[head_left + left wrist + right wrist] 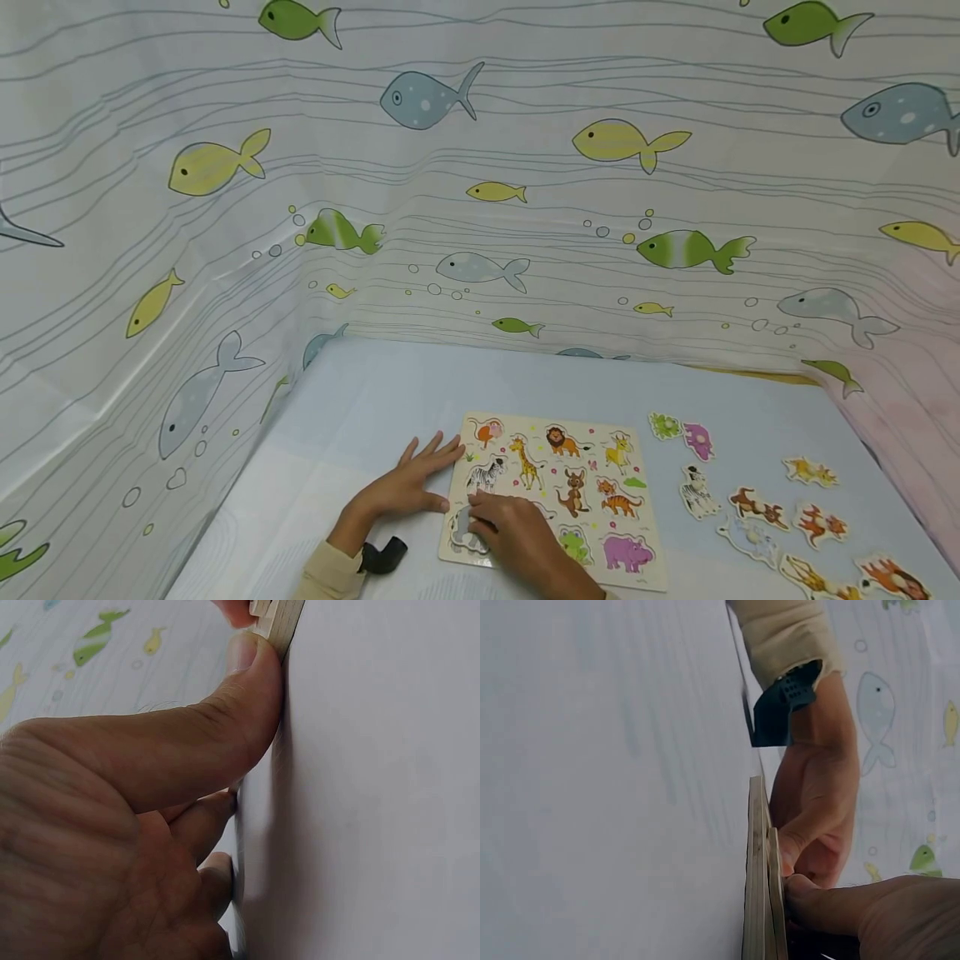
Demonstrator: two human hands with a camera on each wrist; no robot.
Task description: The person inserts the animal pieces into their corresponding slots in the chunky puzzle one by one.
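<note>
A wooden animal puzzle board (555,492) lies on the table. My right hand (521,537) pinches a grey animal puzzle piece (463,533) over the board's lower left corner, its fingers covering part of the piece. From the side, in the right wrist view, that puzzle piece (775,862) lies against the board (754,847) with its edge raised above the board's face. My left hand (408,483) is spread at the board's left edge, fingers fairly straight. Its thumb (247,690) touches the board's side in the left wrist view. The right hand hides some of the board's pictures.
Loose animal pieces lie right of the board, among them a zebra (699,493), a purple hippo (698,440), a green frog (664,425) and a giraffe (813,577). A fish-patterned curtain (480,225) rises behind the table. A black wrist mount (385,556) sits at the left wrist.
</note>
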